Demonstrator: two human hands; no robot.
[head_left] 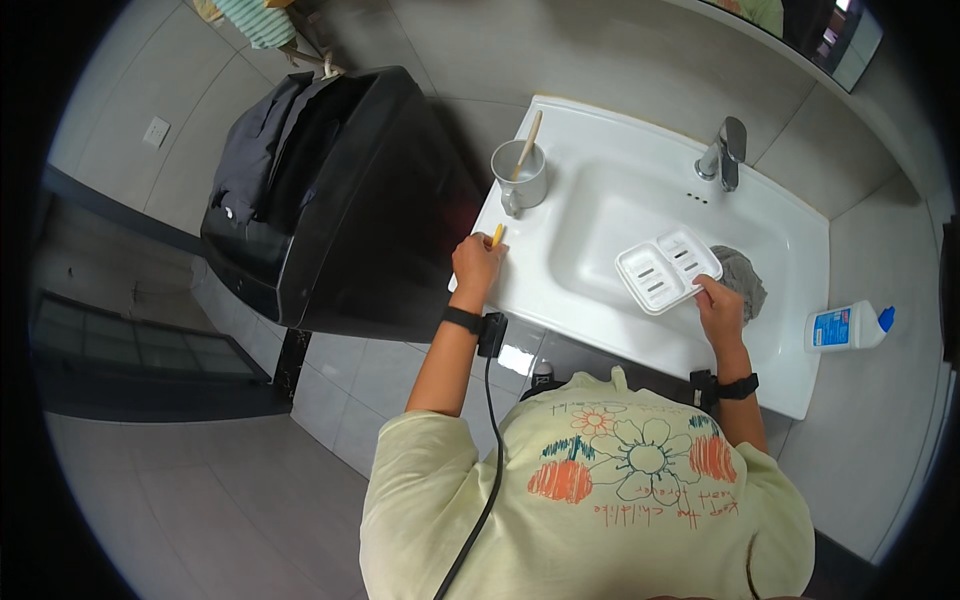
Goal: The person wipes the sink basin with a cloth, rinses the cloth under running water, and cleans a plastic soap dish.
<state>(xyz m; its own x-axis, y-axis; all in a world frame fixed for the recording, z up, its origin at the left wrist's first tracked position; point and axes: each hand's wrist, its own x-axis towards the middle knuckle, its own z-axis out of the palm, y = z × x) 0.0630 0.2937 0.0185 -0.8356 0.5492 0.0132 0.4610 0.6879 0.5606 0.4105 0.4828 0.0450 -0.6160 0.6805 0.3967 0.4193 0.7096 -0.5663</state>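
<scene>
My left hand (476, 267) is closed at the left rim of the white sink (590, 240). A small yellow object (498, 234) pokes out from its fingers; its kind cannot be made out. Over the basin, my right hand (720, 305) grips the near right edge of a white soap dish (670, 270) that has two slotted compartments with nothing lying in them. A crumpled grey cloth (738, 286) lies in the basin beside and partly behind that hand. On the left ledge, just beyond my left hand, stands a grey mug (520, 180) with a light-handled stick or brush (527, 146) leaning in it.
A chrome faucet (724, 155) stands at the sink's far side. Right of the sink is a white bottle (846, 327) with a blue cap. A black washing machine (380, 230) with dark clothes (262, 150) on it stands left. A black cable (492, 450) runs from my left wrist.
</scene>
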